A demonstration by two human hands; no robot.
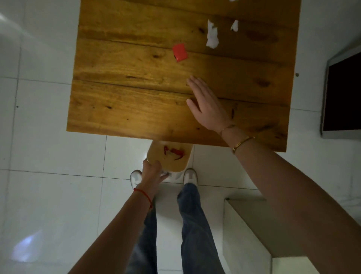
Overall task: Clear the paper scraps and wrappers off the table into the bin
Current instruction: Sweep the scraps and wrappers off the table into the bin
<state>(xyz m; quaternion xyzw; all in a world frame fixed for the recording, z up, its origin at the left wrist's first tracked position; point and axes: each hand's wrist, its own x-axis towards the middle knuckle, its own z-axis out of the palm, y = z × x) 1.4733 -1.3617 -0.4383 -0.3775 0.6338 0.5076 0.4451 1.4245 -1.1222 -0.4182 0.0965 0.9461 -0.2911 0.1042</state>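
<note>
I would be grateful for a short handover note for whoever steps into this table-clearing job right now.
Left hand: gripping the rim of the bin, held just below the near table edge.
Right hand: open, flat, empty, over the wooden table, fingers pointing toward the scraps.
Done: some red and white scraps already lie in the bin.
Left: red wrapper mid-table; large white paper scrap and small white scrap beyond it; another white bit at the far edge, cut off by the frame.
</note>
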